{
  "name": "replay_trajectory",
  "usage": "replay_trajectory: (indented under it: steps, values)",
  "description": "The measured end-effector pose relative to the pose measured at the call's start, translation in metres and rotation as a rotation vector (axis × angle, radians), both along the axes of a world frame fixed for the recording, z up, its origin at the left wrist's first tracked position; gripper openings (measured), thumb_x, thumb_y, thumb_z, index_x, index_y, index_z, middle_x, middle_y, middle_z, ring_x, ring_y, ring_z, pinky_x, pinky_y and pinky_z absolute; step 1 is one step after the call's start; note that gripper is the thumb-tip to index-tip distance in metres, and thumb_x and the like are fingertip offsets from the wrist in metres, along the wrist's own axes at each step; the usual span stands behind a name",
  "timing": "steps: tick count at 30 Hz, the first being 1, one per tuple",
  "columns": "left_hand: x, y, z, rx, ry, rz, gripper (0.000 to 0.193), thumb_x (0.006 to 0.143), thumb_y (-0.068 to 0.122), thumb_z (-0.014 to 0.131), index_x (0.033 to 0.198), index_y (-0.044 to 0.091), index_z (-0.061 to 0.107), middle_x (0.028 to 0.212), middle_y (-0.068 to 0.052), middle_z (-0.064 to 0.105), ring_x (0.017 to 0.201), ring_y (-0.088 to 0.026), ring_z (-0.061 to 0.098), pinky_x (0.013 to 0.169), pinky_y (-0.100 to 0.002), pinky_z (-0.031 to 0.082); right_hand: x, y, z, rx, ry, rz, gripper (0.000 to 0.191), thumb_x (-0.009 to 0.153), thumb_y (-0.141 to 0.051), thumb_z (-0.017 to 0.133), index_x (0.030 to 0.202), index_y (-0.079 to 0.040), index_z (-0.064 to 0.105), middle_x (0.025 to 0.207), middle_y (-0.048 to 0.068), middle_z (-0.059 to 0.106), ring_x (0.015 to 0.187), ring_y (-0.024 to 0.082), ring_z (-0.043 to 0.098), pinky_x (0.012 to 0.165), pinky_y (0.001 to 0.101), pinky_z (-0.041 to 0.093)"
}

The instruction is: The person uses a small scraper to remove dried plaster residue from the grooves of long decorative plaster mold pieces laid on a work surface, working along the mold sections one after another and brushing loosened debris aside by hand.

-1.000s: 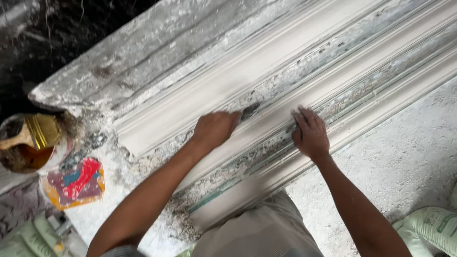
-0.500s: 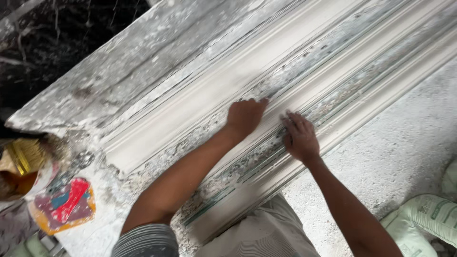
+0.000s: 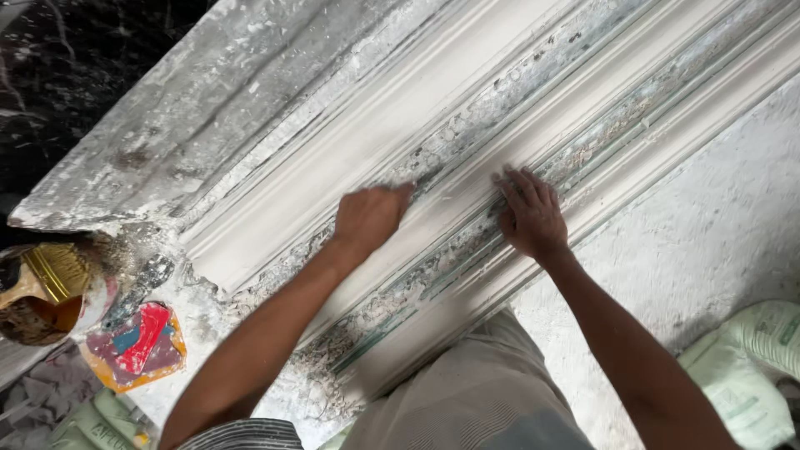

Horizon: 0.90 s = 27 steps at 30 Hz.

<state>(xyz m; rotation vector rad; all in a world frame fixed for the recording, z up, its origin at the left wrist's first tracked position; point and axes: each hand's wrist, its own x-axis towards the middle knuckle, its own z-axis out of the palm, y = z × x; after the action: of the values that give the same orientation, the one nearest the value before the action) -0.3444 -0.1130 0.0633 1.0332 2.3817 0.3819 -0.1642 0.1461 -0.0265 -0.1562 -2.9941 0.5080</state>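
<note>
A long white plaster cornice moulding (image 3: 350,158) lies slantwise across a rough, plaster-crusted bench (image 3: 708,233). My left hand (image 3: 371,218) is a closed fist pressed into a groove of the moulding, gripping a small scraper whose tip (image 3: 409,187) barely shows past my fingers. To its right, my right hand (image 3: 529,212) lies flat with fingers spread on the flaking grey-green strip of the moulding, holding nothing. The two hands are about a hand's width apart.
At the left edge stands a bowl of brown liquid (image 3: 33,321) with a yellow-bristled brush (image 3: 50,275) in it. A colourful packet (image 3: 137,346) lies beside it. Green-and-white sacks (image 3: 750,367) sit lower right and lower left. Dark marble floor (image 3: 75,75) shows at upper left.
My left hand slid forward along the groove, then drew back toward me. The scraper blade, plain a second ago, is now mostly hidden by my fingers. My right hand stayed pressed flat.
</note>
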Motion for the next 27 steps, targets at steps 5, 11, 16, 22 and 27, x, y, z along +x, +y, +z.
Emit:
replay_trajectory:
  steps: [5, 11, 16, 22, 27]
  values:
    - [0.022, -0.023, -0.001, 0.106, 0.079, 0.127, 0.032, 0.11, 0.033, 0.047, 0.108, 0.014, 0.073, 0.089, -0.017, 0.074, 0.075, -0.039, 0.072, 0.063, -0.054, 0.057, -0.004, 0.001, 0.005, 0.016, 0.021, -0.004, 0.063, 0.088, -0.013, 0.057, 0.15, -0.019, 0.053, 0.158, 0.01, 0.048, 0.145, 0.034, 0.044, 0.119, 0.0553, 0.037]
    - [0.023, 0.006, -0.016, 0.078, 0.118, 0.144, 0.032, 0.105, 0.029, 0.049, 0.126, 0.015, 0.067, 0.088, -0.019, 0.074, 0.066, -0.039, 0.07, 0.054, -0.055, 0.055, -0.001, 0.006, -0.008, 0.021, 0.03, 0.005, 0.059, 0.092, -0.017, 0.057, 0.152, -0.017, 0.052, 0.159, 0.011, 0.047, 0.146, 0.034, 0.043, 0.121, 0.055, 0.035]
    - [-0.01, 0.021, -0.009, -0.074, 0.065, -0.05, 0.027, 0.11, 0.028, 0.049, 0.119, 0.016, 0.071, 0.084, -0.015, 0.073, 0.07, -0.035, 0.07, 0.058, -0.052, 0.054, -0.001, 0.004, -0.001, -0.009, 0.054, 0.004, 0.056, 0.093, -0.016, 0.056, 0.149, -0.017, 0.055, 0.158, 0.01, 0.048, 0.146, 0.034, 0.044, 0.121, 0.0536, 0.035]
    - [-0.005, 0.001, -0.005, 0.167, 0.128, 0.076, 0.028, 0.102, 0.03, 0.056, 0.122, 0.02, 0.072, 0.082, -0.013, 0.074, 0.066, -0.037, 0.07, 0.054, -0.051, 0.055, -0.003, 0.005, 0.006, -0.013, 0.054, 0.002, 0.051, 0.091, -0.015, 0.057, 0.142, -0.013, 0.059, 0.154, 0.011, 0.05, 0.144, 0.035, 0.046, 0.119, 0.056, 0.035]
    - [0.009, -0.001, -0.008, 0.011, 0.146, 0.09, 0.03, 0.102, 0.031, 0.056, 0.127, 0.022, 0.069, 0.085, -0.013, 0.074, 0.064, -0.037, 0.07, 0.051, -0.051, 0.056, -0.005, 0.007, -0.008, -0.005, 0.043, 0.013, 0.05, 0.09, -0.021, 0.055, 0.139, -0.013, 0.057, 0.152, 0.014, 0.05, 0.142, 0.038, 0.045, 0.117, 0.0607, 0.033]
